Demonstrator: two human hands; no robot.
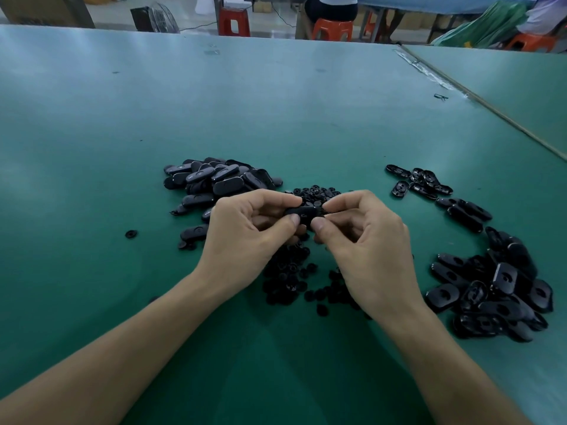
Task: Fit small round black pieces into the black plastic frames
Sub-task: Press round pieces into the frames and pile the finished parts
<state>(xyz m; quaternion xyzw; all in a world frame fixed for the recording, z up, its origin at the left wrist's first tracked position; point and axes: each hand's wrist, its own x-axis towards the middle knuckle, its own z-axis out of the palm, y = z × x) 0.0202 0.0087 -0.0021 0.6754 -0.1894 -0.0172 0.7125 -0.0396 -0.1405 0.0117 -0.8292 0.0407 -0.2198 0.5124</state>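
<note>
Both hands meet above the middle of the green table [276,118]. My left hand [245,237] pinches the left end of a black oblong plastic frame [303,212] between thumb and fingers. My right hand [368,240] pinches its right end, fingers curled; whether a small round piece sits under those fingertips is hidden. Below and behind the hands lies a scatter of small round black pieces [291,277]. A heap of black oblong frames [214,182] lies to the left, and another heap of frames [497,289] lies to the right.
A few more frames [420,180] lie at the far right of the work area, and one round piece [131,234] sits alone at the left. A seam [491,108] joins a second table at the right. Red stools [233,21], a fan and seated people are beyond the far edge.
</note>
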